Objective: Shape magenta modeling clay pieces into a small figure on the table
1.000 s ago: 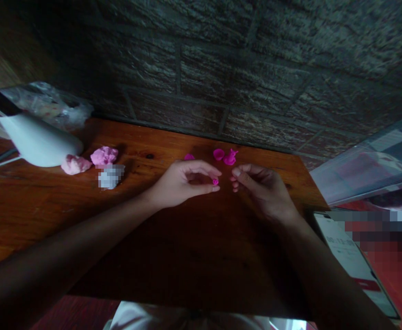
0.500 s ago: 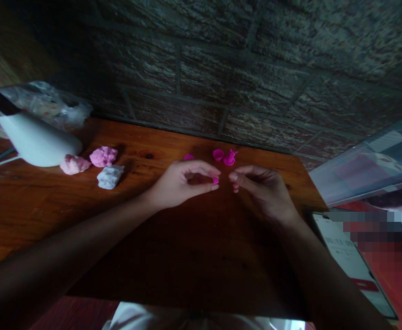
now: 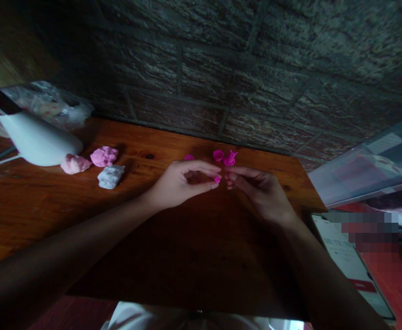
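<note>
A small magenta clay piece [image 3: 217, 179], with a curl like a rosebud, is pinched between the thumb and fingertips of my left hand [image 3: 178, 185]. Just to its right, my right hand [image 3: 264, 190] has its thumb and fingers closed together; whatever they hold, if anything, is too small to make out. Behind the hands on the table stand a magenta clay figure [image 3: 230, 158] with pointed tips on top and a round magenta clay piece [image 3: 218, 155]. Another magenta lump [image 3: 189, 157] shows partly above my left hand.
Pink [image 3: 104, 156], pale pink [image 3: 74, 163] and white clay lumps [image 3: 110, 177] lie on the left of the wooden table [image 3: 145, 256]. Beside them are a white lamp-like object [image 3: 42, 142] and clear plastic bags [image 3: 66, 107]. A phone [image 3: 352, 261] lies at right. A stone wall [image 3: 201, 68] stands behind.
My right hand has moved slightly left, so its fingertips are closer to the magenta clay piece. My left hand keeps nearly the same place and grip.
</note>
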`<state>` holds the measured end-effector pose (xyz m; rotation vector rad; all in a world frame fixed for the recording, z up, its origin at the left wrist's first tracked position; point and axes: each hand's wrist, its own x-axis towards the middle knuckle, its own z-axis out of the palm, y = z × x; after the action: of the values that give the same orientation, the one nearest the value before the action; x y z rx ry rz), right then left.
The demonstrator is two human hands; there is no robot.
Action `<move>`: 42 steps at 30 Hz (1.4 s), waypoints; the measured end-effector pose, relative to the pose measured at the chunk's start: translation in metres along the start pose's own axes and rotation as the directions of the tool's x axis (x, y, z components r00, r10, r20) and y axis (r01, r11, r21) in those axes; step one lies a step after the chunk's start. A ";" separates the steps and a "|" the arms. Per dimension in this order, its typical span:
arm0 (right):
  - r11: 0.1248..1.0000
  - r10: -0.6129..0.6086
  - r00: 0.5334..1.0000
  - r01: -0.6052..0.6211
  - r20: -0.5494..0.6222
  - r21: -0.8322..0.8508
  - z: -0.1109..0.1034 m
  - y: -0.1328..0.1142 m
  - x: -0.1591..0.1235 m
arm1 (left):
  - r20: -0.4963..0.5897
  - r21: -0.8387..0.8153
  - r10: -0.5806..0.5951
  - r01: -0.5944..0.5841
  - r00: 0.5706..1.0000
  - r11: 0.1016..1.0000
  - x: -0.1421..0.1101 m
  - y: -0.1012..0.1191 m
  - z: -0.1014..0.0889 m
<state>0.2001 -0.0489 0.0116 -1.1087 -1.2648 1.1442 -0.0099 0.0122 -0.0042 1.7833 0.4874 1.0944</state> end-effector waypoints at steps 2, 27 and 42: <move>1.000 0.002 1.000 -0.003 0.026 0.005 0.001 -0.001 0.000 | -0.003 0.012 0.016 -0.016 1.000 1.000 0.000 0.000 0.000; 0.999 0.003 0.994 0.002 -0.105 0.043 0.008 -0.006 0.000 | -0.082 0.081 0.039 -0.033 0.996 0.996 0.000 0.002 0.001; 0.995 0.080 0.997 -0.079 -0.015 0.058 0.004 -0.007 0.000 | -0.104 0.069 0.009 -0.002 0.995 0.998 0.002 0.002 0.000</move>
<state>0.1961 -0.0499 0.0186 -1.1319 -1.1765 1.2209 -0.0091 0.0123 -0.0016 1.7938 0.5898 1.1915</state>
